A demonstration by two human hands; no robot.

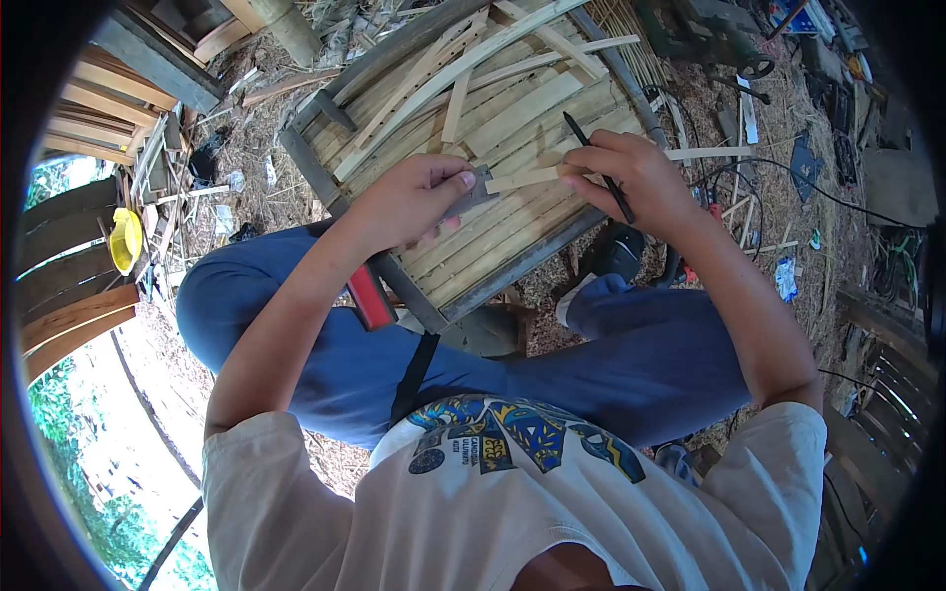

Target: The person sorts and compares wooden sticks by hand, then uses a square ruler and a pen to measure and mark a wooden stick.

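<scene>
My left hand (pixel 412 205) pinches a small, flat grey piece (pixel 479 191) with a notched edge, perhaps metal, between thumb and fingers. A thin, pale wooden strip (pixel 522 179) meets that piece at its left end. Closed around the strip farther along is my right hand (pixel 636 179), which also has a dark pencil or pen (pixel 575 128) slanting between its fingers. The strip's other end sticks out to the right behind this hand. Both hands are above a slatted wooden bench (pixel 537 222), and its dark frame runs close to my knees.
Several loose wooden strips (pixel 453 74) lie across the bench's far part. A red object (pixel 371 295) is at the bench's near left corner. Black cable (pixel 818 177) trails on the right over ground littered with shavings. A yellow helmet-like object (pixel 125 240) is at far left.
</scene>
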